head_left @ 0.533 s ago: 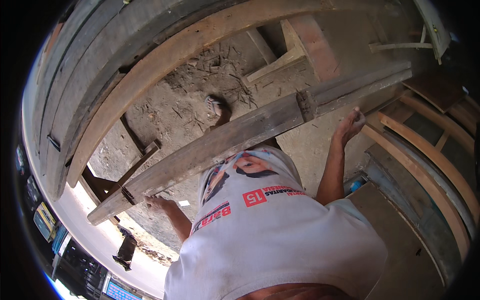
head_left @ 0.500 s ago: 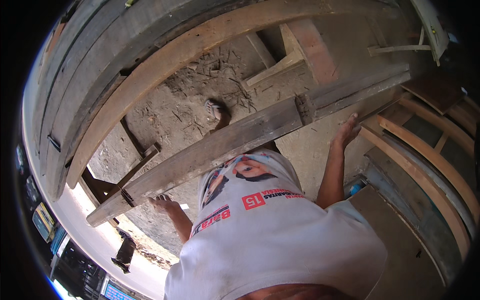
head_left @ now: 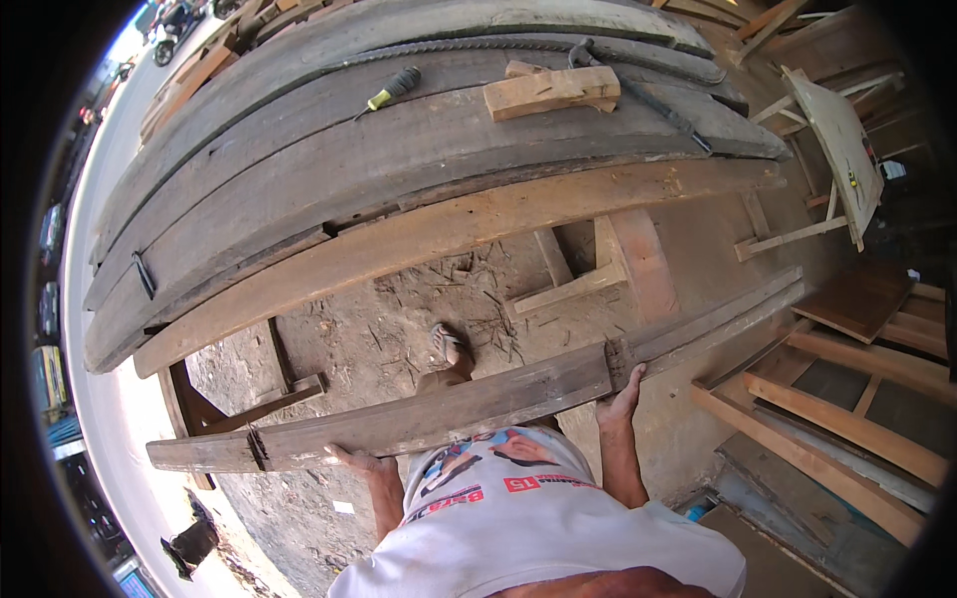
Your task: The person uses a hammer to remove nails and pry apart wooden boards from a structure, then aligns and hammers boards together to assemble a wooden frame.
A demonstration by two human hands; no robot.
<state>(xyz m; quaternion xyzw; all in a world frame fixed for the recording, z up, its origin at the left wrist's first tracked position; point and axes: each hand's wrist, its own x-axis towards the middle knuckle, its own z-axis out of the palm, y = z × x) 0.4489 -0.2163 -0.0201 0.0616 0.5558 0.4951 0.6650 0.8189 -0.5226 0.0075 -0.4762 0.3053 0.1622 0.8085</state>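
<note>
Long grey plank (head_left: 469,404) held crosswise at chest height, above dirt ground (head_left: 399,319). Left hand (head_left: 361,462) and right hand (head_left: 620,399) pressed against its near edge, fingertips hidden, grip probably partial.

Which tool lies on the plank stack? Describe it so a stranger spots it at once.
Start at the big stack of grey planks across the top. On its upper face, left of the pale wooden block, lies a screwdriver. Its yellow-and-black handle sets it apart from the dark rebar nearby.
</note>
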